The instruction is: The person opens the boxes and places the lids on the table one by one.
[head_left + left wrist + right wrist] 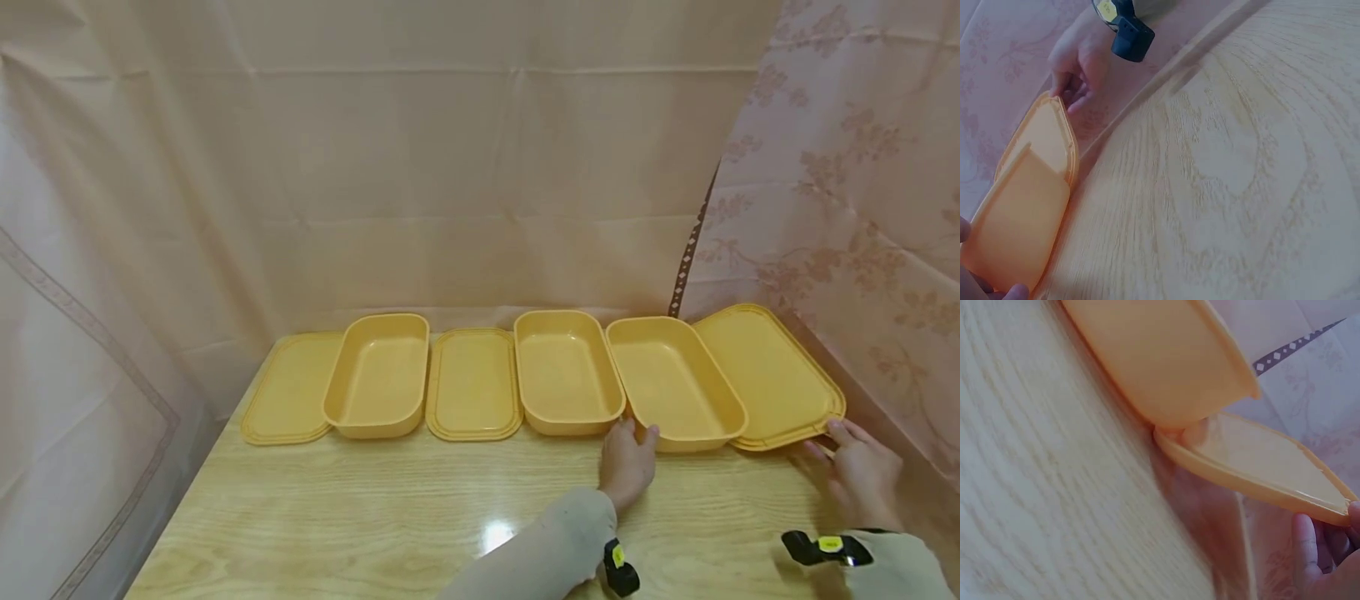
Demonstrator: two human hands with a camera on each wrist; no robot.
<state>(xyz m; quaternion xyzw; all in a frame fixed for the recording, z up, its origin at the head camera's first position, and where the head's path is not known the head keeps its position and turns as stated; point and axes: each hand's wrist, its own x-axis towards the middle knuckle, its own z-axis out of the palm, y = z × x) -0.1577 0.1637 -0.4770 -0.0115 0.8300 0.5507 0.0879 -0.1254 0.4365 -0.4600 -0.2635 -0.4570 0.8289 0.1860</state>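
Three yellow plastic food containers, the left one (378, 375), the middle one (567, 371) and the right one (675, 379), sit without lids in a row. My left hand (628, 465) holds the near left corner of the right container, thumb on its front wall and fingers along its side. With my right hand (862, 467) I pinch the near right corner of a yellow lid (772, 375). In the right wrist view this lid (1266, 459) slants up off the table toward my right hand (1329, 559), its other end against the container (1166, 356).
Two more yellow lids lie flat on the wooden table (360, 517): one lid (292, 387) at the far left, another lid (475, 383) between the left and middle containers. A beige curtain (450, 167) hangs behind, and a flowered pink curtain (862, 208) borders the right side.
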